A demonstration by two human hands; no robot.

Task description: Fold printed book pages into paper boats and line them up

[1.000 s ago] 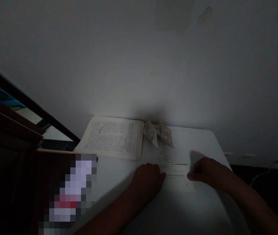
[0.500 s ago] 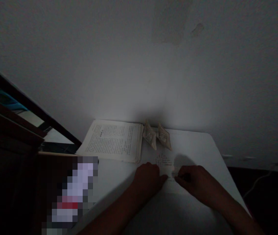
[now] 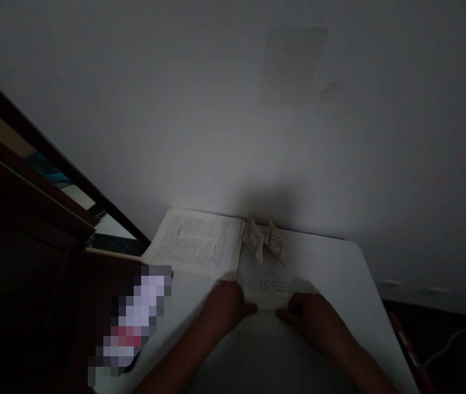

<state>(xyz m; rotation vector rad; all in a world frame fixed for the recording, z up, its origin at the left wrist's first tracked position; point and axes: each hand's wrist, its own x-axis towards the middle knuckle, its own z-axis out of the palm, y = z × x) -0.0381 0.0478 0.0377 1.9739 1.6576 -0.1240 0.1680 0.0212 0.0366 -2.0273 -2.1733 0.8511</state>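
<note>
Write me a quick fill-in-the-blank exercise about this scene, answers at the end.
1. The pale paper lies between the left hand and the ____.
2. Exactly ____ folded shapes stand out on the table.
3. In the picture, the printed pages lie to the ____ of those shapes.

Missing words: right hand; two; left.

Dim, underexposed; wall (image 3: 192, 137) palest mid-frame, darkening outward, lower corners near black. Soft shadows on wall beyond far edge of tabletop (image 3: 331, 268) and beside fingers (image 3: 285, 316). Print on paper (image 3: 268, 300) blurred. Pixelated patch (image 3: 138, 314) over left edge.
</note>
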